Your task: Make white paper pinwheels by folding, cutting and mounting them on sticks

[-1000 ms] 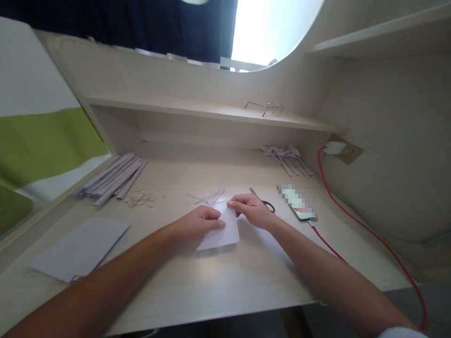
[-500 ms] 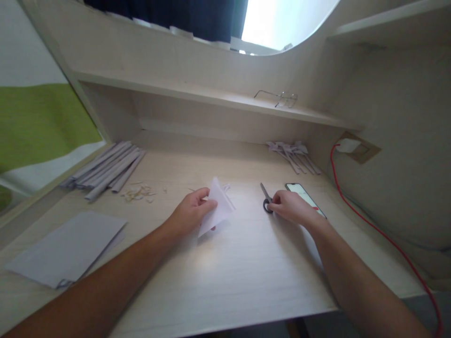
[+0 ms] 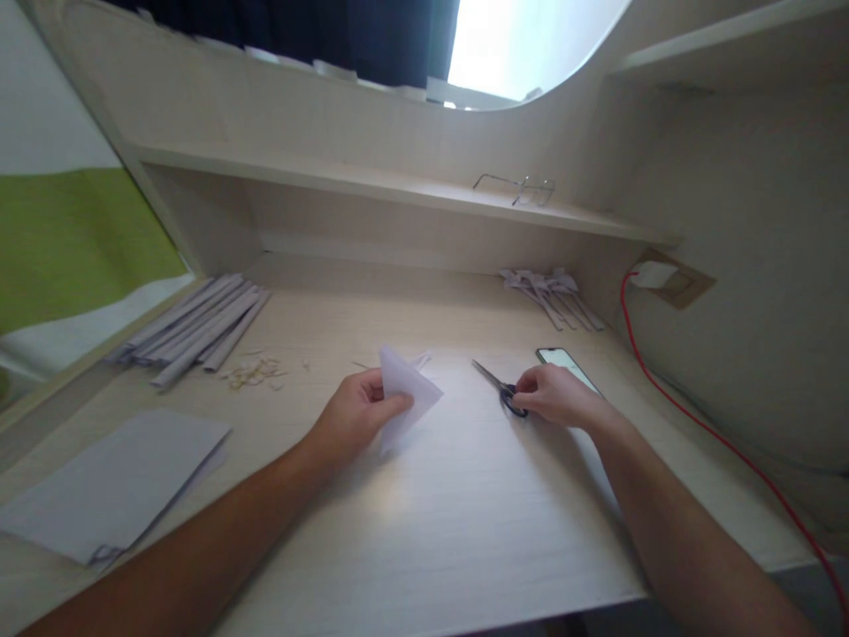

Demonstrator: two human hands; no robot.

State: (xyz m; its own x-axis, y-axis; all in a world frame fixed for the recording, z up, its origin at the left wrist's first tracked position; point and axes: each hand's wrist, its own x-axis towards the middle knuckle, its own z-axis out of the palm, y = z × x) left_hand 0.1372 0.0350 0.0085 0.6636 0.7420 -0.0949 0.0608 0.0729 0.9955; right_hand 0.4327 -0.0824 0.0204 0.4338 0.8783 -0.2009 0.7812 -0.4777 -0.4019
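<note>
In the middle of the desk, my left hand (image 3: 363, 409) pinches a folded piece of white paper (image 3: 406, 389), which comes to a point on the right. To the right, my right hand (image 3: 547, 395) has its fingers closed at the dark handles of a pair of scissors (image 3: 502, 387). The scissor blades point to the upper left, away from the paper. A phone (image 3: 563, 361) with a lit screen lies just behind my right hand and is partly covered by it.
Rolled paper tubes (image 3: 199, 327) lie at the back left, near small pale scraps (image 3: 256, 370). A stack of white sheets (image 3: 119, 482) is at the front left. Paper pinwheel-like pieces on sticks (image 3: 547, 287) lie at the back right. Glasses (image 3: 523, 190) rest on the shelf; a red cable (image 3: 703, 420) runs along the right.
The scissors have swung so their blades point further left, with my right hand on the handles. My left hand has turned the folded paper, and its tip now points right.
</note>
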